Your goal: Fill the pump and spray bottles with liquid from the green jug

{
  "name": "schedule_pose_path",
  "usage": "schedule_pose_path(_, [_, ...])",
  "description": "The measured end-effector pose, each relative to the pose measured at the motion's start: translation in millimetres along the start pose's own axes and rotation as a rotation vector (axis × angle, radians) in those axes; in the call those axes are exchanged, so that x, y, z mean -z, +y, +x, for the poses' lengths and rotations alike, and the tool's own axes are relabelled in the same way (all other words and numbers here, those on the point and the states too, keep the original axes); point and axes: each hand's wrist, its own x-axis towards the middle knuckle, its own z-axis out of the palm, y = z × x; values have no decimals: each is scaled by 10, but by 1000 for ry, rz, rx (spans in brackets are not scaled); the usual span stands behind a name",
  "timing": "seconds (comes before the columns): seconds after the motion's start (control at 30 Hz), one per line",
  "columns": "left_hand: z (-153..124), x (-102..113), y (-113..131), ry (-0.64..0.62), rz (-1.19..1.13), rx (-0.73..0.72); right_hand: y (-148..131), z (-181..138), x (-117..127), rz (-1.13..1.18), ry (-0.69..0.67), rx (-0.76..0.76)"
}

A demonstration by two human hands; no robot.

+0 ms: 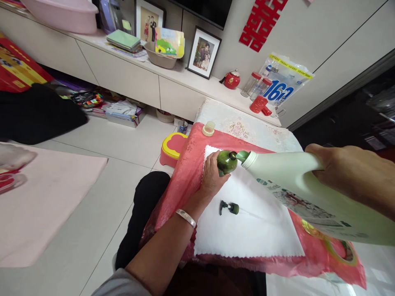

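Observation:
My left hand (pixel 212 174) is wrapped round a small green bottle (pixel 226 163) with its mouth uncapped. My right hand (pixel 331 162) grips the handle of a large pale green jug (pixel 296 181), which is tipped so that its spout (pixel 243 156) meets or nearly touches the bottle's mouth. Whether liquid is flowing cannot be made out. A dark green pump head (pixel 229 207) lies on the white scallop-edged cloth (pixel 247 234) below the bottle. At the far corner of the table stands a translucent cream cap (pixel 208 128).
Red plastic sheeting (pixel 175 197) covers the near table, over a floral tablecloth (pixel 237 125). Tape rolls (pixel 348 251) lie at the right. A yellow and pink stool (pixel 173 149) stands left of the table. Glass jars (pixel 250 84) and framed photos (pixel 204 52) line the cabinet behind.

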Motion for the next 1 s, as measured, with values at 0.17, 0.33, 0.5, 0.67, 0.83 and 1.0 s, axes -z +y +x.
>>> schedule_pose_path(0.17, [4,-4,2,7,-13,10,26,12,-21,10,6,7])
schedule_pose_path(0.33, [2,4,10,0,-12,18,41,21,-41,25,17,9])
schedule_pose_path(0.5, [3,5,13,2,-4,8,49,37,-41,9,4,5])
schedule_pose_path(0.67, [3,7,17,0,-1,9,61,53,-56,26,6,4])
schedule_pose_path(0.83, [3,6,15,-2,-6,16,44,48,-41,23,17,8])
schedule_pose_path(1.0, [3,-5,12,3,-7,14,19,14,-7,53,4,-11])
